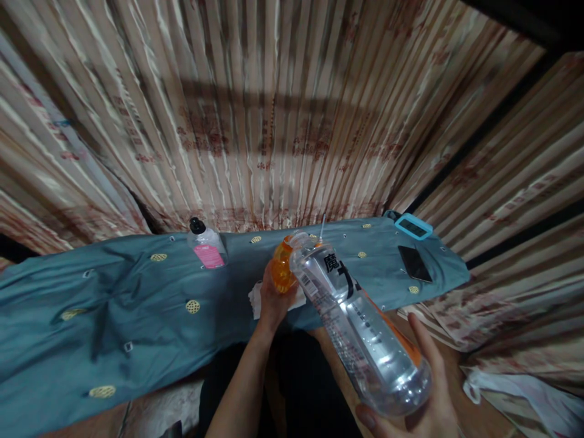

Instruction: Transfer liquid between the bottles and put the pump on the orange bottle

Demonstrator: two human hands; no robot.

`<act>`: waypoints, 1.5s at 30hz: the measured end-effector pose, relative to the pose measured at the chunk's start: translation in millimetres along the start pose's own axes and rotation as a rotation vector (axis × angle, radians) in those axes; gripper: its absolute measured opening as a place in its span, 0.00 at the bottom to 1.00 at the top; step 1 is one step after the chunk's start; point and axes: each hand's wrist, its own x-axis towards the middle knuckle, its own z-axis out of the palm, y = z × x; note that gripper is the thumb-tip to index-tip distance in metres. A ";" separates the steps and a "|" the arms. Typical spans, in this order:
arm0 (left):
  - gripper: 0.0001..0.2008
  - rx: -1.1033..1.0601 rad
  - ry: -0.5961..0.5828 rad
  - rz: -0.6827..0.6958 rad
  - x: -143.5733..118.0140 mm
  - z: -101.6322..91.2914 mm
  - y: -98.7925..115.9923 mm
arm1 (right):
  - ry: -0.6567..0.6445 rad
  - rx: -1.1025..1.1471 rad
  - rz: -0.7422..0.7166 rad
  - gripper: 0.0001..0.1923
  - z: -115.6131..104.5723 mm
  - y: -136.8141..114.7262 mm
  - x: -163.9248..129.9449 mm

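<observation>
Curtain (283, 109) filled the whole back, 9 through 3 o'clock, pleated, hung behind everything. Teal cloth (114, 304) covered the surface, running 9 to 2 o'clock, rumpled. Big clear bottle (360, 328) sat centre-right, long axis diagonal: base toward 5 o'clock, open neck toward 11 o'clock, tilted down over the orange container (281, 267); neck touched or just cleared it, couldn't tell which. Right hand (424, 395) cupped the bottle base, fingers wrapped round it. Left hand (274, 298) was clamped on the orange container, fingers closed round its lower half, over a white tissue (256, 301) on the cloth. Small pink-label bottle (207, 246) stood upright at 10 o'clock, well apart. Dark phone (414, 263) and blue-framed device (413, 226) lay at 2 o'clock, near each other, nothing blocking them.
</observation>
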 end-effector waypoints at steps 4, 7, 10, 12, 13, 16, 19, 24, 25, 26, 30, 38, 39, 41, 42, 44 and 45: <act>0.29 0.003 -0.013 -0.015 -0.7 -0.5 0.3 | 0.004 -0.005 0.003 0.58 1.9 -0.9 0.0; 0.29 0.005 -0.004 -0.013 -0.2 -0.4 -0.4 | 0.002 -0.010 -0.016 0.58 0.0 4.0 0.2; 0.28 0.003 0.000 -0.012 0.4 0.0 -0.9 | -0.040 -0.067 -0.091 0.59 -4.4 12.5 1.2; 0.28 -0.005 -0.003 -0.012 0.3 0.2 -1.0 | -0.064 -0.103 -0.146 0.60 -6.3 15.7 1.7; 0.28 -0.009 -0.001 -0.011 0.2 0.4 -1.1 | -0.062 -0.103 -0.144 0.60 -6.3 15.6 1.8; 0.27 -0.022 0.002 -0.010 -0.1 0.6 -1.1 | -0.019 -0.058 -0.050 0.58 -3.4 9.2 1.1; 0.26 -0.024 -0.003 -0.017 0.6 0.6 -0.4 | -0.001 -0.026 -0.006 0.58 0.1 0.8 0.5; 0.28 -0.022 -0.018 -0.039 1.8 -0.1 1.5 | 0.008 -0.043 -0.007 0.58 0.4 -4.1 2.0; 0.28 -0.024 -0.021 -0.036 1.8 -0.3 1.6 | 0.010 -0.040 -0.004 0.58 0.1 -4.2 2.4; 0.27 -0.027 -0.021 -0.031 1.8 -0.3 1.6 | 0.011 -0.034 -0.002 0.58 -0.2 -4.3 2.8; 0.26 -0.039 -0.010 -0.008 2.0 0.6 0.8 | 0.008 -0.025 0.007 0.58 -0.9 -4.2 3.8; 0.27 -0.010 -0.016 -0.030 0.4 -0.7 2.3 | -0.010 -0.048 -0.008 0.55 -3.4 -5.9 5.0; 0.28 -0.011 -0.019 -0.033 0.1 -0.9 2.3 | -0.013 -0.056 -0.006 0.55 -3.7 -6.3 5.0; 0.30 -0.015 -0.017 -0.031 0.0 -0.8 1.7 | -0.014 -0.060 -0.006 0.56 -4.0 -6.6 5.1; 0.30 -0.017 -0.015 -0.025 0.0 -0.6 1.2 | -0.013 -0.056 -0.005 0.56 -3.9 -6.6 5.0; 0.30 -0.015 -0.005 -0.017 0.2 0.1 0.2 | -0.011 -0.035 0.004 0.56 -3.3 -6.3 4.9; 0.30 -0.012 -0.001 -0.015 0.3 0.5 -0.2 | -0.008 -0.026 0.006 0.55 -2.9 -6.2 4.9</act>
